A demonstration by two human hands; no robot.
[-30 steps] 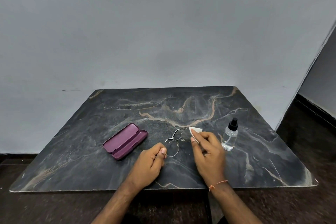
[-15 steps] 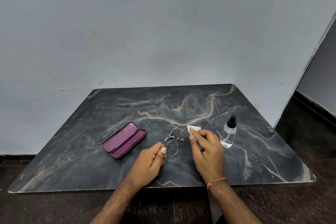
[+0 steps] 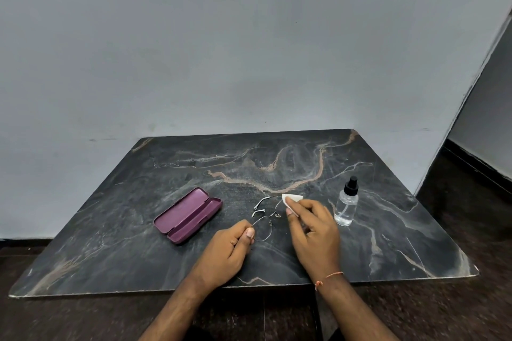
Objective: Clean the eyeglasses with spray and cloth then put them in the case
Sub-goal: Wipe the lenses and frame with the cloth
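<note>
A dark marble table [image 3: 388, 243] with pale and rust veins stands against a grey wall. On it, left of middle, lies an open purple case [image 3: 188, 214], lid flat on the stone. Towards the right a clear spray bottle [image 3: 346, 207] with a black cap stands upright, well apart from the case.
</note>
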